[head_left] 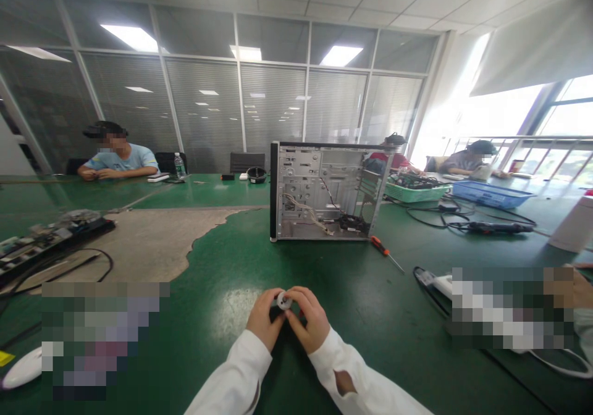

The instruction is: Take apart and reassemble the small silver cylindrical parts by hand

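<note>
Whitish in the head view, one small round piece (pixel 284 301) is above the green table (pixel 370 316), at the near side of the computer case (pixel 336 180). It is probably light and stiff, maybe slippery; its rim seems good to hold. Left hand (pixel 265 319) and right hand (pixel 311 322) pinch it between them, fingers nearly closed.

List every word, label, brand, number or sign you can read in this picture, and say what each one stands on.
None can be read.
Bottle: any label is too small to read.
Computer case: no legible marking.
Small round part held by the left hand and right hand: too small to show any writing.
Pixelated patches, lower left and lower right: nothing readable.
</note>
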Available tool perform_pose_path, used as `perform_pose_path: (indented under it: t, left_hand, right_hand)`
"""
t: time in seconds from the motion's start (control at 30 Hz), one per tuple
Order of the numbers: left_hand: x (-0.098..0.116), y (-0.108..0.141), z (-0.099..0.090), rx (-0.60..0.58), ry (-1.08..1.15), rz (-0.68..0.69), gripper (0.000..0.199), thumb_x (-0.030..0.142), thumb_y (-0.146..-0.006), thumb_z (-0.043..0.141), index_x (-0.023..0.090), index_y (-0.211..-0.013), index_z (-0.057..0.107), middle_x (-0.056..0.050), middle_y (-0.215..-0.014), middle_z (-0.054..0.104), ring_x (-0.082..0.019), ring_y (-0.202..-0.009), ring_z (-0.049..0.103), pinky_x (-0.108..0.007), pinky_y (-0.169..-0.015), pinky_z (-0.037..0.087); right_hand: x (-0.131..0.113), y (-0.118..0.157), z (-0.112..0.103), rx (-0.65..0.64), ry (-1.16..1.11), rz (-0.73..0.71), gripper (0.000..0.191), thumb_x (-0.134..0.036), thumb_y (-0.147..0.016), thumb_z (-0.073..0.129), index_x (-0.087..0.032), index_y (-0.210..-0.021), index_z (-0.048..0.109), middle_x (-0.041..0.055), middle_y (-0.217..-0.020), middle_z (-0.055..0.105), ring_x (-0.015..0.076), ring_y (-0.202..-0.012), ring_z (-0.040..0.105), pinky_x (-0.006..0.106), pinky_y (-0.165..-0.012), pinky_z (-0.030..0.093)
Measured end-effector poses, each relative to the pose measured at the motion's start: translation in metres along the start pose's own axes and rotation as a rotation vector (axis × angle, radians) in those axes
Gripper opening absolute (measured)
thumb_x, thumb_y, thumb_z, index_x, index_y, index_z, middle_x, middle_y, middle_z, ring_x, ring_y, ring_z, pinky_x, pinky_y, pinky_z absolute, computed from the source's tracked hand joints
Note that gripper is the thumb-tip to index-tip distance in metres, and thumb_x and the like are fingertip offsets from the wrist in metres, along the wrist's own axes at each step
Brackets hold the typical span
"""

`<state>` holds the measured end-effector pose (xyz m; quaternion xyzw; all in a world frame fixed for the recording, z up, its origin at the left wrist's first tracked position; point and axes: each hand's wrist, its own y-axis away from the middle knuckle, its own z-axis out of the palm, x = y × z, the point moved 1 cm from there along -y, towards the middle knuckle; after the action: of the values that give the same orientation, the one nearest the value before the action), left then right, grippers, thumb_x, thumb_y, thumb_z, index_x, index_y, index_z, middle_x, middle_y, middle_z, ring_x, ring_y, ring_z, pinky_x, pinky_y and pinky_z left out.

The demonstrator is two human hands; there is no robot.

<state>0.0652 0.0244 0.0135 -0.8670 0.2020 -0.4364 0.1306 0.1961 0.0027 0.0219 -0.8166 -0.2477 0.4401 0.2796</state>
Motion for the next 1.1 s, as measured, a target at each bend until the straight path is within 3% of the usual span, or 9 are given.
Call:
perform_pose_path:
  t: [0.33, 0.57, 0.9, 1.0, 1.1]
  left_hand:
    - [0.003, 0.001, -0.002, 0.039, -0.093, 0.144, 0.028, 0.016, -0.065, 0.051, 0.018, -0.093, 0.053, -0.007, -0.093, 0.058, -0.021, -0.088, 0.050, -0.037, -0.080, 0.039]
    - [0.001, 0.001, 0.000, 0.045, -0.122, 0.156, 0.029, 0.014, -0.065, 0.050, 0.020, -0.094, 0.052, -0.006, -0.094, 0.057, -0.020, -0.088, 0.050, -0.036, -0.079, 0.040]
    - [0.004, -0.001, 0.000, 0.039, -0.081, 0.111, 0.029, 0.014, -0.064, 0.053, 0.020, -0.092, 0.053, -0.004, -0.092, 0.057, -0.019, -0.088, 0.051, -0.035, -0.079, 0.040]
    - [0.002, -0.002, 0.000, 0.052, -0.071, 0.024, 0.030, 0.014, -0.063, 0.054, 0.017, -0.093, 0.052, -0.005, -0.093, 0.057, -0.019, -0.087, 0.052, -0.035, -0.078, 0.041]
    - [-0.002, -0.003, 0.001, 0.061, -0.061, -0.067, 0.033, 0.015, -0.064, 0.054, 0.015, -0.096, 0.049, -0.007, -0.095, 0.057, -0.018, -0.086, 0.053, -0.034, -0.078, 0.041]
  right_hand:
    - [0.008, 0.000, 0.003, 0.109, -0.100, 0.008, 0.017, -0.018, -0.070, 0.045, -0.020, -0.082, 0.057, 0.0062, -0.085, 0.055, 0.0143, -0.075, 0.052, 0.021, -0.050, 0.044]
    - [0.004, -0.002, -0.003, 0.125, -0.015, -0.012, 0.015, -0.017, -0.072, 0.044, -0.020, -0.079, 0.057, 0.0062, -0.084, 0.055, 0.0155, -0.078, 0.052, 0.027, -0.061, 0.045]
    - [-0.003, -0.010, -0.011, 0.136, 0.035, -0.068, 0.015, -0.016, -0.077, 0.039, -0.018, -0.082, 0.053, 0.0057, -0.083, 0.055, 0.0146, -0.082, 0.051, 0.030, -0.073, 0.043]
    - [0.005, -0.010, -0.013, 0.173, 0.037, -0.017, 0.014, -0.017, -0.077, 0.039, -0.018, -0.083, 0.052, 0.0052, -0.081, 0.055, 0.0139, -0.080, 0.051, 0.028, -0.070, 0.043]
    - [0.023, -0.009, -0.011, 0.104, 0.090, 0.071, 0.013, -0.017, -0.076, 0.040, -0.018, -0.081, 0.052, 0.0040, -0.077, 0.055, 0.0135, -0.074, 0.052, 0.027, -0.067, 0.043]
